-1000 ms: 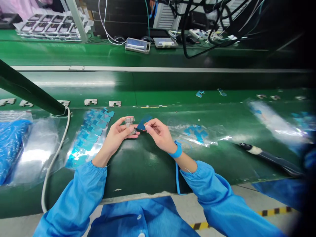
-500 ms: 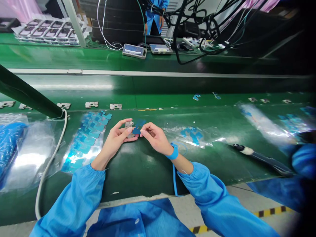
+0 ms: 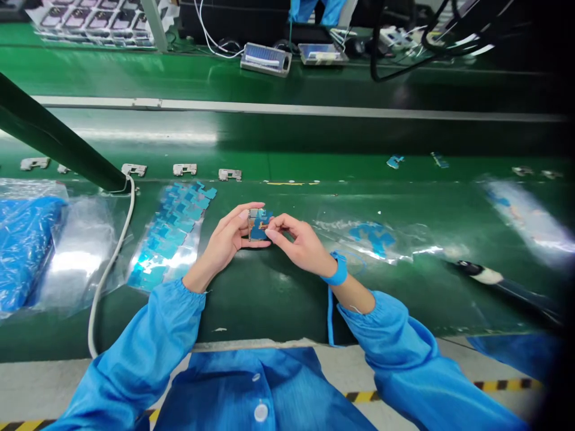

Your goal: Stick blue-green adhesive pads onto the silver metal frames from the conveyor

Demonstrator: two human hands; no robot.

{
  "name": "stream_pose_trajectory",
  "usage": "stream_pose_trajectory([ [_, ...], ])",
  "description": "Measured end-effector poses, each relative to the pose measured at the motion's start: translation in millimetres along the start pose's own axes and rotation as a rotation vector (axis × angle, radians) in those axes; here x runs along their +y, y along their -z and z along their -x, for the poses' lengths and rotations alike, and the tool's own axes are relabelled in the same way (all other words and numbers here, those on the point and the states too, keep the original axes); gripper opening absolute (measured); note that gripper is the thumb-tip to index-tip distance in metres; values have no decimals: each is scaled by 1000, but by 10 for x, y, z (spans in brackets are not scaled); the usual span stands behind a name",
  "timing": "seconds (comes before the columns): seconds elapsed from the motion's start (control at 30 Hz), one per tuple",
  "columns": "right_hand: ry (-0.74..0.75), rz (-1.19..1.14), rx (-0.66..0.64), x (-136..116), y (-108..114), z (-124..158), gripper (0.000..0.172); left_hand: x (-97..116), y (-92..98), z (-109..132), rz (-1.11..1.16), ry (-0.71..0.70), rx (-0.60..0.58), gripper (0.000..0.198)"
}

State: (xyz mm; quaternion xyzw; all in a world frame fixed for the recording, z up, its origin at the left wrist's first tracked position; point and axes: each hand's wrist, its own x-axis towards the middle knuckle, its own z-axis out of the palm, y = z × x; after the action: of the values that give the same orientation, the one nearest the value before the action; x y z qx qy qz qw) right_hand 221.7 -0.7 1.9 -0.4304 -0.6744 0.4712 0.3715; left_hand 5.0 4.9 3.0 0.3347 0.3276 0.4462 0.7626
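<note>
My left hand [image 3: 227, 239] pinches a small silver metal part [image 3: 254, 222] between thumb and fingers, just above the green bench [image 3: 269, 287]. My right hand [image 3: 300, 242] meets it from the right, fingers pinched on a small blue film sticker [image 3: 260, 227] that lies against the part's face. A blue wrist strap [image 3: 336, 272] circles my right wrist, its cord hanging toward my body. A clear sheet of several blue stickers [image 3: 173, 230] lies just left of my left hand.
Plastic bags [image 3: 40, 251] and a white cable [image 3: 110, 263] lie at the left. Another clear sheet with blue film [image 3: 375, 236] and a dark tool [image 3: 498, 281] rest at the right. Small metal parts [image 3: 185, 170] line the conveyor belt. Trays and devices sit behind.
My right hand brought the blue sticker leftward from beside the metal part onto its face. My head tilted down, so everything sits slightly differently in view.
</note>
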Motion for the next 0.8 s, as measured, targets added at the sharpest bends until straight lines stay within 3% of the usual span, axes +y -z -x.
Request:
stream_pose_trajectory([
  [0.33,-63,59,-80,-15,65,-7,32,-40,38,-12,-36,21,-32,57],
  [0.8,-89,58,-62,5,44,-3,37,-29,16,-4,-62,29,-26,53],
])
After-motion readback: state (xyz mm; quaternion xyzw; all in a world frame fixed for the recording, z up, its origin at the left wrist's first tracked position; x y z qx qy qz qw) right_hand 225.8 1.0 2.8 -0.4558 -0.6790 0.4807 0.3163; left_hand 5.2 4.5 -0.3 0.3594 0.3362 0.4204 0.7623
